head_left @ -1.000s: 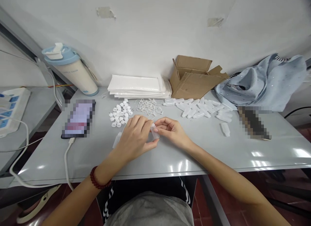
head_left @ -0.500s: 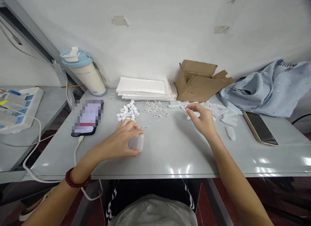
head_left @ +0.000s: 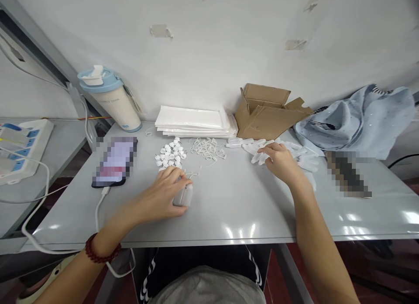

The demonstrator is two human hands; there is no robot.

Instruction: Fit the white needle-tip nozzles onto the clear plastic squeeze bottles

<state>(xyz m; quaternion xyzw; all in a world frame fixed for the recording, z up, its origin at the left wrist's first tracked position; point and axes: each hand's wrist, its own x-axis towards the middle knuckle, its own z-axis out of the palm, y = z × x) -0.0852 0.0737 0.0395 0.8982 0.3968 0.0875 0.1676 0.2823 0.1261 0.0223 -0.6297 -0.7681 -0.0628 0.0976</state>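
On the near side of the cardboard box (head_left: pixel 262 121), toward its left, the left hand (head_left: pixel 165 192) is gripping a few translucent containers (head_left: pixel 183 198) between thumb and fingers, just above or on the grey surface (head_left: pixel 222 208); which of the two, I cannot tell. Directly in front of the box, the right hand (head_left: pixel 283 162) is reaching into the loose translucent containers (head_left: pixel 250 148), its fingers bent and touching or nearly touching them; whether it is pinching one, I cannot tell. These loose pieces are lying in a spread along the box's front and out to its right.

Left of the box and nearer the person, thin white loops (head_left: pixel 207 148) are lying tangled, and beyond them white caps (head_left: pixel 170 155) are sitting in a cluster. The stack of white packets (head_left: pixel 191 121) is resting just beside the box's left side. Farther left of the box, a blue-lidded tumbler (head_left: pixel 119 110) is standing, with a cabled phone (head_left: pixel 114 160) lying nearer the person. Right of the box, light blue cloth (head_left: pixel 356 125) is lying bunched.
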